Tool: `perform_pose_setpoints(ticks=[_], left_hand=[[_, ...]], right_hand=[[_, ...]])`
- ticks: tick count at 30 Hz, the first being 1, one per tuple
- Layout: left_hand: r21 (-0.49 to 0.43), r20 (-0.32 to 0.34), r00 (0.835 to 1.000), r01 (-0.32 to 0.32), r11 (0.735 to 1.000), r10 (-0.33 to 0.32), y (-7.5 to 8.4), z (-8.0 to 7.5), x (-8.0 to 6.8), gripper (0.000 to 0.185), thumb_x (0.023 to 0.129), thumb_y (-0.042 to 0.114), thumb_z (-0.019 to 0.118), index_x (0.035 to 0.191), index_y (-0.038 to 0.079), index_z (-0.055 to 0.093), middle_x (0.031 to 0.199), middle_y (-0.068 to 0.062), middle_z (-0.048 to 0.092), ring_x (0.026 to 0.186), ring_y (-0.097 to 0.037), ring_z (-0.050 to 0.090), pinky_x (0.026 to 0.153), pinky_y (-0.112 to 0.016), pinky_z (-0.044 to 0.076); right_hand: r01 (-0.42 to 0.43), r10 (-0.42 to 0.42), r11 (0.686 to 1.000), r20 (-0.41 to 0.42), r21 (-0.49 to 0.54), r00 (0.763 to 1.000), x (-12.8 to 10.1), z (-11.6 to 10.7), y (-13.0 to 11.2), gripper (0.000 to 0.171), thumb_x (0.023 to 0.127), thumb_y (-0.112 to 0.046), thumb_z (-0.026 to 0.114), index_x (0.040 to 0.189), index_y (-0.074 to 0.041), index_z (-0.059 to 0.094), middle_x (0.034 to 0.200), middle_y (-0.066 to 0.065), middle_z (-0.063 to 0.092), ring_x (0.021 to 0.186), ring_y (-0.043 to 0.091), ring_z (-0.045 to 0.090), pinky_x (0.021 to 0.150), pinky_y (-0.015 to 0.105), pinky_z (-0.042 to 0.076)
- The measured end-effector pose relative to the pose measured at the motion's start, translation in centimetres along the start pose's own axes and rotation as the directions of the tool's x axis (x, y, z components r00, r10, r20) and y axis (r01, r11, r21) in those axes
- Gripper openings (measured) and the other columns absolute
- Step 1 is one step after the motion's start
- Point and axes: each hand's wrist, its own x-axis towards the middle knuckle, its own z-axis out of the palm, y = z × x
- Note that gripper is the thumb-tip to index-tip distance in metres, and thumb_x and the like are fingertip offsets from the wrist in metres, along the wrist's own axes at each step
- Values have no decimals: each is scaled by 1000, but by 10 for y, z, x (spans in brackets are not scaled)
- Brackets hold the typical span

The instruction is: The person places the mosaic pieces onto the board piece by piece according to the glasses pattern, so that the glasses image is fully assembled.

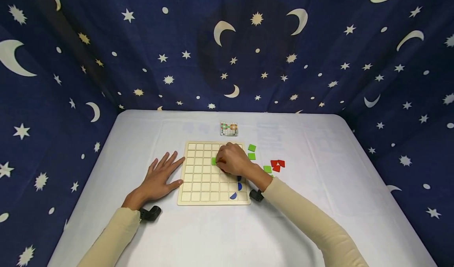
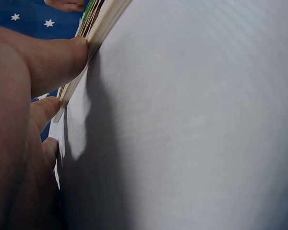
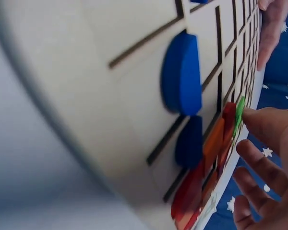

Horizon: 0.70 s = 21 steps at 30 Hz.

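Observation:
A pale wooden grid board (image 1: 199, 186) lies on the white table. My left hand (image 1: 158, 181) is spread flat at its left side, thumb and fingertip against the board's edge (image 2: 105, 28). Over the upper right of the board, my right hand (image 1: 233, 159) has its fingers bunched at a green square tile (image 1: 214, 161). In the right wrist view the thumb tip meets that green tile (image 3: 239, 114), beside red and orange pieces (image 3: 212, 143). Blue half-round pieces (image 1: 239, 186) sit in the right-hand squares. The right hand hides part of the pattern from above.
Loose green tiles (image 1: 252, 156) lie right of the board, with several red pieces (image 1: 278, 165) farther right. A small printed pattern card (image 1: 229, 128) is behind the board. A dark blue star-and-moon curtain (image 1: 198, 62) surrounds the table's back and sides.

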Motion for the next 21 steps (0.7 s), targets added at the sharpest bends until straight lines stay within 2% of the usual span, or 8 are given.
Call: perform_pose_setpoints(ticks=[5, 13, 17, 21], left_hand=[[-2, -1, 1000, -1, 1000, 1, 1, -1, 1, 75, 92, 39, 66, 155, 18, 32, 163, -13, 14, 148, -36, 4, 112, -60, -2], [4, -1, 1000, -5, 1000, 5, 2, -2, 1, 74, 93, 39, 66, 155, 17, 32, 163, -14, 15, 148, -37, 4, 112, -61, -2], [3, 1, 1000, -6, 1000, 6, 2, -2, 1, 74, 93, 39, 66, 155, 17, 32, 163, -14, 15, 148, -37, 5, 112, -61, -2], [1, 3, 1000, 1, 1000, -1, 1, -2, 0, 74, 93, 38, 66, 155, 17, 32, 163, -14, 15, 148, -37, 4, 112, -61, -2]], right_hand=[[-15, 17, 999, -51, 43, 999, -10, -7, 9, 6, 85, -17, 77, 89, -21, 79, 92, -6, 68, 85, 16, 56, 73, 35, 44], [-159, 163, 985, -54, 62, 985, -41, -17, 27, 4, 87, -19, 75, 90, -19, 78, 94, -6, 67, 88, 17, 54, 76, 36, 42], [-188, 192, 980, -69, 58, 979, -60, -18, 36, 7, 87, -18, 75, 93, -19, 78, 101, -1, 66, 93, 20, 54, 79, 38, 44], [-244, 245, 969, -78, 26, 966, -73, -20, 45, 17, 86, -18, 77, 102, -15, 77, 114, 6, 62, 103, 26, 52, 88, 43, 45]])
